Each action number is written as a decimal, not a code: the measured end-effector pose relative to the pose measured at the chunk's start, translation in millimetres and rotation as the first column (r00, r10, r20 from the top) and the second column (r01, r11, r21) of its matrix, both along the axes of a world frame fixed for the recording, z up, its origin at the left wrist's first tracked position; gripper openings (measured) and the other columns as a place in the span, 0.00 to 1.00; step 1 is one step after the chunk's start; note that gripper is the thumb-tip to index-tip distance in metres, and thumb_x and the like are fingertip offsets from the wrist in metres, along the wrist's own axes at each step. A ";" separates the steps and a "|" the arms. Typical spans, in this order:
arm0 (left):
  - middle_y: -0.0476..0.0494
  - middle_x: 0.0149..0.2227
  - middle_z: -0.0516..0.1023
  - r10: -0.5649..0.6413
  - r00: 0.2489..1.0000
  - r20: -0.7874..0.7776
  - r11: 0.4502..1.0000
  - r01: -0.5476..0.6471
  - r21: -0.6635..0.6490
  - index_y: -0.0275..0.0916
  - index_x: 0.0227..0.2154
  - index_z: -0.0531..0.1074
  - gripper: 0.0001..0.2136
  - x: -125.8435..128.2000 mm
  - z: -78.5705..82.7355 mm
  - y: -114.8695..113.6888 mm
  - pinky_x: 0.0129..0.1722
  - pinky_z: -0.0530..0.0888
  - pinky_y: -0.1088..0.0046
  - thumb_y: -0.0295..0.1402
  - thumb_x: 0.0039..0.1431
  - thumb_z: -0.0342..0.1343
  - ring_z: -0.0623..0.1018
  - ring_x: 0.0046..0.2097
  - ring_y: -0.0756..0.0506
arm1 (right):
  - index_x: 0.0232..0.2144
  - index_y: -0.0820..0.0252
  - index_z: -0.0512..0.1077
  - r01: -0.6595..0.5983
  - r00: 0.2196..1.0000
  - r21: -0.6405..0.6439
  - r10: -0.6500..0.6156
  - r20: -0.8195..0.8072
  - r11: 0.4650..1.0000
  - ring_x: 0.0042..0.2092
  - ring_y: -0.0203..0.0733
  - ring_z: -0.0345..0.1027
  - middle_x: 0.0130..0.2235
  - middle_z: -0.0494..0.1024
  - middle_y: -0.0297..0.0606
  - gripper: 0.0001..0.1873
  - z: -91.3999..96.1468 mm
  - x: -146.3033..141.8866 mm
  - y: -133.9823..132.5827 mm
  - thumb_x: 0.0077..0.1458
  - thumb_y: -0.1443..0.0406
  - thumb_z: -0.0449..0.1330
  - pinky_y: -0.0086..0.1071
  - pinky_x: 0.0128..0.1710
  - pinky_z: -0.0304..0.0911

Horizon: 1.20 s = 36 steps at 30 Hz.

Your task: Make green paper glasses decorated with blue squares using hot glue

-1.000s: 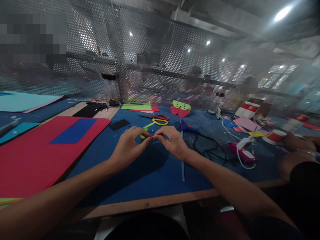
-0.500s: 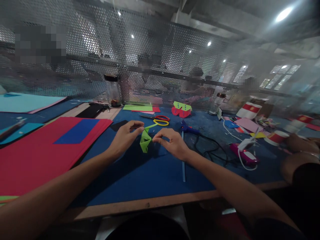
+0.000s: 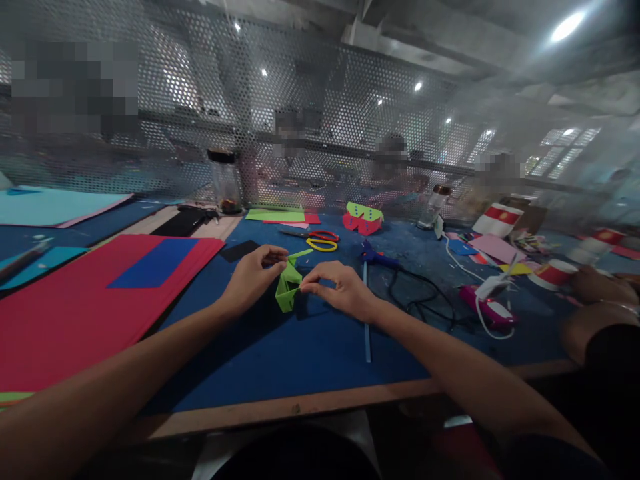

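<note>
Between my two hands is a folded green paper strip point(image 3: 287, 293), bent into an angular loop with one narrow end sticking out to the upper right. My left hand point(image 3: 257, 272) pinches its upper left part between thumb and fingers. The fingertips of my right hand point(image 3: 340, 288) are closed on its right edge. Just beyond the hands lie scissors point(image 3: 323, 241) with red and yellow handles. A dark paper piece point(image 3: 240, 251) rests behind my left hand. To the right of my right hand is a blue glue gun point(image 3: 377, 257) with a dark cord.
Red sheets point(image 3: 90, 313) with a blue rectangle cover the left side. At the back stand a glass jar point(image 3: 227, 183) and a green and red paper piece point(image 3: 363, 219). A magenta device point(image 3: 487, 310), paper cups point(image 3: 554, 273) and another person's arm point(image 3: 593, 327) are at right.
Both hands have shifted slightly down and left with the green paper strip. Its loop has turned a little, and its loose end now stands clear of the scissors' yellow handle.
</note>
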<state>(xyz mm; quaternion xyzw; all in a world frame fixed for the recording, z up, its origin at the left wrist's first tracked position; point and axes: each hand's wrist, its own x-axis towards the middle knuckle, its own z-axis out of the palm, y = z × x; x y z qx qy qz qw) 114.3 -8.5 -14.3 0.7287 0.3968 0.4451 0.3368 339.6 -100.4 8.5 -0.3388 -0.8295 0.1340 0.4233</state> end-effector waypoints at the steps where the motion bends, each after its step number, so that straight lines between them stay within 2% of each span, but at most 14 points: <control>1: 0.37 0.44 0.88 0.003 1.000 -0.005 1.000 -0.003 0.002 0.39 0.46 0.81 0.20 0.1 0.5 -0.2 0.50 0.81 0.59 0.45 0.55 0.64 0.86 0.45 0.37 | 0.38 0.56 0.83 -0.005 1.000 -0.003 0.005 0.001 1.000 0.43 0.42 0.81 0.40 0.88 0.37 0.11 -0.5 -0.1 0.2 0.72 0.58 0.66 0.36 0.50 0.71; 9: 0.38 0.45 0.87 0.031 0.998 -0.045 0.999 -0.031 0.007 0.38 0.46 0.82 0.20 0.4 4.7 -3.9 0.42 0.79 0.63 0.43 0.54 0.63 0.85 0.42 0.38 | 0.37 0.58 0.83 -0.064 0.998 -0.012 0.064 -0.018 0.998 0.41 0.41 0.80 0.39 0.88 0.38 0.10 -4.1 -1.9 2.1 0.71 0.61 0.66 0.34 0.47 0.70; 13: 0.38 0.44 0.88 0.033 0.998 -0.058 0.999 -0.032 0.017 0.38 0.46 0.82 0.19 0.1 4.4 -3.2 0.43 0.79 0.62 0.42 0.55 0.60 0.85 0.42 0.37 | 0.36 0.59 0.83 -0.014 1.000 -0.079 0.015 0.004 0.997 0.41 0.42 0.80 0.38 0.87 0.39 0.12 -2.5 -2.0 0.6 0.71 0.60 0.65 0.34 0.47 0.69; 18: 0.39 0.40 0.88 0.021 0.997 -0.078 0.998 -0.017 0.055 0.39 0.40 0.84 0.15 0.2 3.9 -3.0 0.46 0.80 0.60 0.39 0.54 0.57 0.85 0.43 0.37 | 0.37 0.58 0.84 0.048 0.999 -0.163 -0.046 0.017 0.985 0.44 0.43 0.81 0.40 0.87 0.39 0.14 0.5 -0.2 0.0 0.73 0.59 0.62 0.33 0.49 0.69; 23: 0.41 0.39 0.88 0.020 0.995 -0.099 0.990 -0.006 0.143 0.42 0.37 0.84 0.11 1.2 9.3 -12.1 0.48 0.80 0.61 0.37 0.56 0.58 0.85 0.44 0.37 | 0.37 0.57 0.85 0.089 0.992 -0.236 -0.108 -0.070 0.968 0.47 0.44 0.81 0.42 0.87 0.39 0.22 0.6 3.3 4.6 0.75 0.53 0.57 0.34 0.52 0.69; 28: 0.44 0.37 0.87 0.002 0.994 -0.108 0.973 0.023 0.229 0.44 0.34 0.84 0.10 2.4 15.9 -20.5 0.48 0.79 0.62 0.30 0.56 0.56 0.85 0.42 0.39 | 0.35 0.58 0.84 0.083 0.965 -0.363 -0.165 -0.203 0.928 0.42 0.44 0.82 0.38 0.87 0.39 0.28 -5.7 9.2 16.8 0.74 0.46 0.55 0.35 0.48 0.72; 31: 0.45 0.36 0.87 -0.012 0.994 -0.110 0.959 0.043 0.281 0.44 0.33 0.84 0.10 2.9 17.5 -23.7 0.47 0.78 0.63 0.29 0.57 0.57 0.85 0.41 0.41 | 0.36 0.58 0.82 0.094 0.949 -0.386 -0.200 -0.243 0.918 0.41 0.44 0.82 0.39 0.87 0.41 0.24 -11.2 13.0 24.5 0.72 0.48 0.58 0.37 0.48 0.74; 34: 0.45 0.38 0.87 -0.044 0.991 -0.122 0.931 0.085 0.354 0.42 0.35 0.84 0.10 3.5 18.7 -28.9 0.46 0.78 0.64 0.28 0.61 0.56 0.85 0.42 0.41 | 0.42 0.58 0.79 0.198 0.908 -0.399 -0.320 -0.269 0.895 0.43 0.43 0.81 0.42 0.87 0.41 0.15 -16.2 15.8 30.7 0.66 0.52 0.66 0.38 0.49 0.74; 36: 0.44 0.38 0.86 -0.073 0.989 -0.128 0.908 0.119 0.402 0.41 0.35 0.83 0.10 4.0 20.0 -33.5 0.45 0.77 0.66 0.28 0.64 0.55 0.85 0.42 0.42 | 0.46 0.58 0.77 0.231 0.877 -0.417 -0.374 -0.301 0.879 0.45 0.44 0.81 0.44 0.86 0.42 0.17 -18.5 16.7 33.8 0.62 0.55 0.70 0.38 0.50 0.75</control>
